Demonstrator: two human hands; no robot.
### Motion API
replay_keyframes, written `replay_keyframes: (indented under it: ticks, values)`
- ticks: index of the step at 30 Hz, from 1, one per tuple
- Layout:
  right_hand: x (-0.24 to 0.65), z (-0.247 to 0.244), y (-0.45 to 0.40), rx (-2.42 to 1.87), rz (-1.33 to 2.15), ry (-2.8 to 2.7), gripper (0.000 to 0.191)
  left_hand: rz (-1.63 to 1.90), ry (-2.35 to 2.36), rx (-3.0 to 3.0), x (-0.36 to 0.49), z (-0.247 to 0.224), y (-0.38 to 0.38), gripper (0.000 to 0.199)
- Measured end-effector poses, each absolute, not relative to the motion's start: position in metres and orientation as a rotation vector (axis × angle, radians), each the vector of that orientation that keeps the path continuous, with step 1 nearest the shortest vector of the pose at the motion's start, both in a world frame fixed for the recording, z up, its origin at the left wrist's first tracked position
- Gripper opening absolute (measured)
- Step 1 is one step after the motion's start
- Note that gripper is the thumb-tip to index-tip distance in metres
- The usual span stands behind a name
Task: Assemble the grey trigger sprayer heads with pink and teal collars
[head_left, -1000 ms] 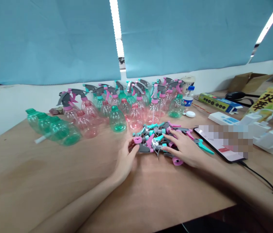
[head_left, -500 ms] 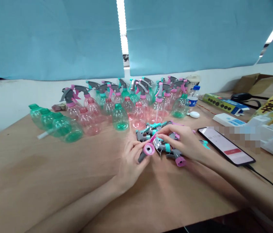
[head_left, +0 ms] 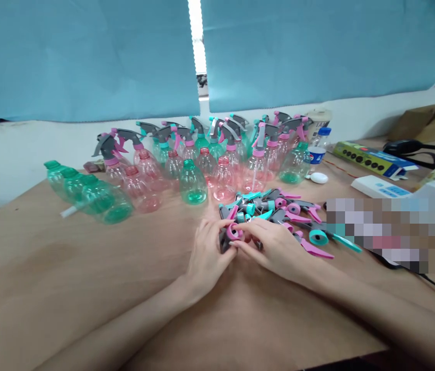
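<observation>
Between my hands is a grey spray head with a pink collar [head_left: 233, 232], its round opening facing me. My left hand [head_left: 208, 255] grips its grey body from the left. The fingertips of my right hand [head_left: 273, 247] pinch the pink collar from the right. Just beyond my fingers lies a pile of loose spray heads [head_left: 275, 203], grey with pink or turquoise parts. Behind the pile stand clear pink bottles [head_left: 224, 183] and green bottles [head_left: 193, 184], several without tops. Farther back, bottles carry spray heads [head_left: 230, 135].
Several green bottles [head_left: 101, 196] lie on their sides at the left, near a white tube [head_left: 71, 210]. On the right are a power strip [head_left: 379, 186], a blurred-out patch with a cable, a yellow-blue box [head_left: 373, 159] and a drink bottle [head_left: 319, 147]. A cardboard box [head_left: 421, 123] stands behind.
My right hand has come down from the spray head's pink lever to its collar, beside my left hand. More loose spray heads show on the right, and the view has shifted slightly.
</observation>
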State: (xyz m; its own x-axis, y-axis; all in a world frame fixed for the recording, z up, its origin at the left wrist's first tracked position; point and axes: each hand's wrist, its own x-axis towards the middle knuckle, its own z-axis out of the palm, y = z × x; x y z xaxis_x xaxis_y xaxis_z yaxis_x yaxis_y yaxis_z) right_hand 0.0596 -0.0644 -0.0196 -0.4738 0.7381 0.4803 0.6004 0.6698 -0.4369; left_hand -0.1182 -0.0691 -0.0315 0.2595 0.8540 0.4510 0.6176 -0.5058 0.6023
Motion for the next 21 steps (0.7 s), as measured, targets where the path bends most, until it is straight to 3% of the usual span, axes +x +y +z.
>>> replay_keyframes:
  ticks: [10, 21]
  values:
    - [0.0627, -0.0187, -0.0645, -1.015, 0.446, -2.344, 0.025, 1.001, 1.37, 2.044, -0.1183, -0.0296, -0.0664, 0.023]
    - [0.0658, -0.019, -0.0643, -0.982, 0.506, -2.35, 0.026, 1.028, 1.319, 2.209, -0.1185, -0.029, -0.0692, 0.026]
